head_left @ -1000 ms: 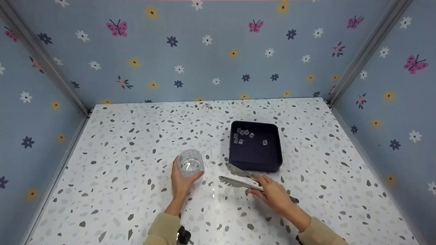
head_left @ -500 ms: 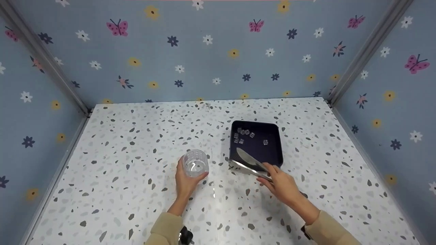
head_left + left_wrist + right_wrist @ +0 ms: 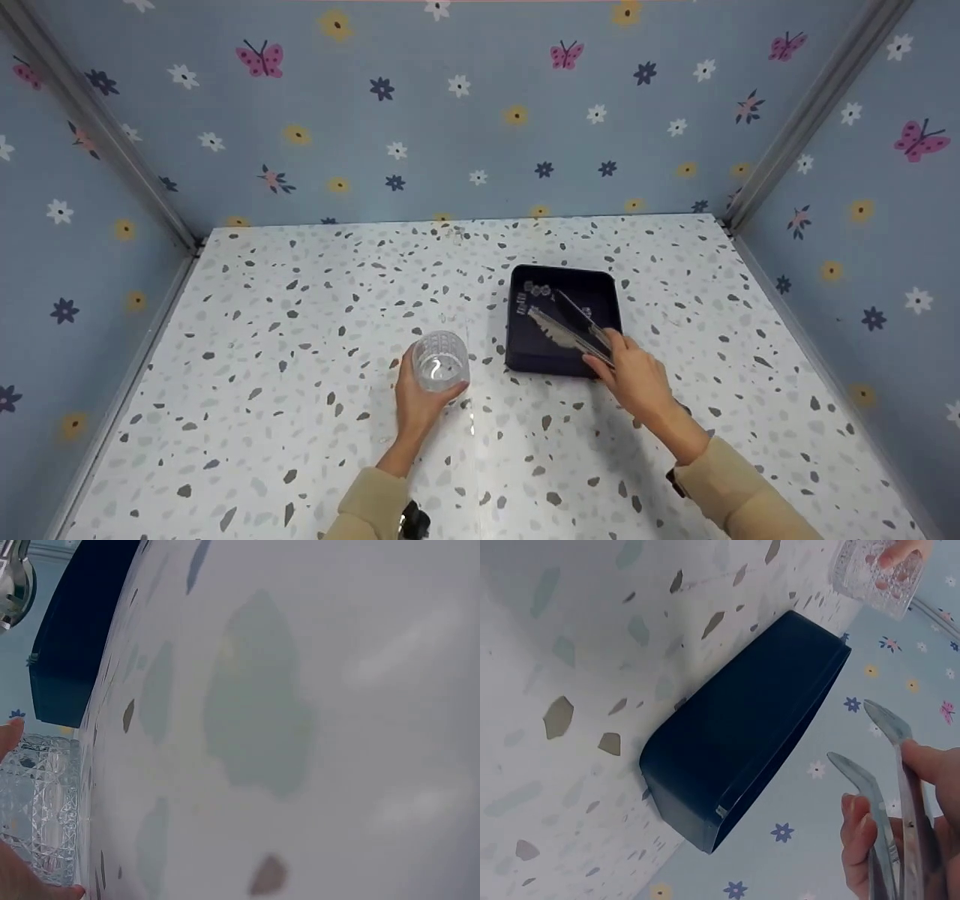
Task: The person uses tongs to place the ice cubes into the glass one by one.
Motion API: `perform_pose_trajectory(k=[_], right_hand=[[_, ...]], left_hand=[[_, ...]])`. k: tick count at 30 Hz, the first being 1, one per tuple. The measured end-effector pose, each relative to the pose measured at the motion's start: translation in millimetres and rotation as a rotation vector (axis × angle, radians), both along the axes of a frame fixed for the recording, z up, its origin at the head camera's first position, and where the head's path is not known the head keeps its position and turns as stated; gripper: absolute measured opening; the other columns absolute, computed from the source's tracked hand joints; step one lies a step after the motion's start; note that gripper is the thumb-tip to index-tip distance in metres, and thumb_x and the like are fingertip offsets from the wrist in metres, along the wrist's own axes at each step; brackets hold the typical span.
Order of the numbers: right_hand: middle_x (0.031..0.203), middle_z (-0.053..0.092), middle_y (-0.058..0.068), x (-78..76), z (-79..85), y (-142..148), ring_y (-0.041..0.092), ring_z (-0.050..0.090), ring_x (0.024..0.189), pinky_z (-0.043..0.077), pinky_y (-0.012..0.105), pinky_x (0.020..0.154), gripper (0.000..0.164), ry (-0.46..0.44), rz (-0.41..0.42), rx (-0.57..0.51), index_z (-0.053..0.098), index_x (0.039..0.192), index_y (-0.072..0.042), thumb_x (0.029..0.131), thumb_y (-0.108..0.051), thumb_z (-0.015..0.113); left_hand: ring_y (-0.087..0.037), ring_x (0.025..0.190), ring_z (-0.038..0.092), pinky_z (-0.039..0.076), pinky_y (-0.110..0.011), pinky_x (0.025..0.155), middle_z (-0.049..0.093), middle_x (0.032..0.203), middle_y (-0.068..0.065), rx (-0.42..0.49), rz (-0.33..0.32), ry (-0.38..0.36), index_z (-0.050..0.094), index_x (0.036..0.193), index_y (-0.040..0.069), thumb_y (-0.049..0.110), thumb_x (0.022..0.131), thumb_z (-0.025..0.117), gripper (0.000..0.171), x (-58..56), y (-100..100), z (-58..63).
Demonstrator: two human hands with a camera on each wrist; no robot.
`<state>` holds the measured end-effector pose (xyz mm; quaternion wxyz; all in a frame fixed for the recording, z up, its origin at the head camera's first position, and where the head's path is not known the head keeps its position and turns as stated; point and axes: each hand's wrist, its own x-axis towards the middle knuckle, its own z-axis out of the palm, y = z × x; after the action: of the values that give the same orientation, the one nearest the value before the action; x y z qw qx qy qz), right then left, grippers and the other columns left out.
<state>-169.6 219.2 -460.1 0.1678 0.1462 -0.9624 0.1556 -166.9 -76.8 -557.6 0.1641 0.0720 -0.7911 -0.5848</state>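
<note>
My left hand (image 3: 420, 399) grips a clear textured glass (image 3: 441, 361), thumb and fingers around its side; the left wrist view shows the faceted wall of the glass (image 3: 45, 802) close up. In my right hand (image 3: 636, 379) is a pair of metal tongs (image 3: 562, 330), pinched between thumb and fingers. Their two arms stand apart over the dark square tray (image 3: 547, 364), tips near several small clear cubes (image 3: 534, 289). Another clear cube (image 3: 586, 311) lies partly behind the tongs. From the right wrist, the tong tips (image 3: 844, 763) appear above the tray's rim, apart from each other.
A white speckled table (image 3: 300, 315) carries everything. Blue walls (image 3: 465, 135) with flowers and butterflies close off the back and both sides. The glass stands left of the tray, a short stretch of table between them.
My right hand has carried the tongs from in front of the tray forward and right, over its inside. The left hand and glass have shifted slightly right, towards the tray.
</note>
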Motion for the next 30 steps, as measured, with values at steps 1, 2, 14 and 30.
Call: perform_pose_trajectory(k=[1,2,14,30], right_hand=[[0.092,0.059,0.021,-1.9,0.7,0.7,0.037,0.058,0.064,0.048,0.045,0.048,0.05,-0.007,-0.012,0.006,0.05,0.116,0.003,0.082,-0.033,0.061],[0.093,0.059,0.022,-4.1,1.1,1.4,0.037,0.058,0.065,0.048,0.046,0.049,0.05,-0.015,-0.023,0.01,0.05,0.116,0.003,0.082,-0.033,0.061],[0.089,0.057,0.024,-23.9,-3.5,10.0,0.039,0.058,0.067,0.048,0.049,0.051,0.05,-0.069,-0.121,0.048,0.05,0.111,0.006,0.083,-0.035,0.06],[0.074,0.055,0.025,-50.5,-18.1,18.6,0.042,0.056,0.063,0.047,0.052,0.049,0.042,-0.05,-0.209,0.104,0.049,0.087,0.008,0.081,-0.031,0.063]], left_hand=[[-0.025,0.121,0.036,0.027,-0.034,0.104,0.041,0.131,-0.011,0.002,-0.006,-0.003,0.032,0.133,0.005,0.017,0.052,0.085,0.097,0.3,0.9,0.1],[-0.025,0.121,0.037,0.027,-0.034,0.104,0.041,0.131,-0.011,0.006,-0.006,-0.005,0.033,0.132,0.005,0.017,0.052,0.085,0.097,0.5,1.7,0.1],[-0.027,0.117,0.04,0.024,-0.054,0.096,0.044,0.13,-0.009,-0.063,0.014,-0.06,0.036,0.132,0.011,0.027,0.049,0.086,0.099,3.7,9.9,-0.4],[-0.03,0.117,0.041,0.032,-0.039,0.101,0.044,0.127,-0.015,-0.023,-0.046,0.059,0.035,0.13,0.0,0.02,0.049,0.086,0.098,8.0,17.2,-2.9]])
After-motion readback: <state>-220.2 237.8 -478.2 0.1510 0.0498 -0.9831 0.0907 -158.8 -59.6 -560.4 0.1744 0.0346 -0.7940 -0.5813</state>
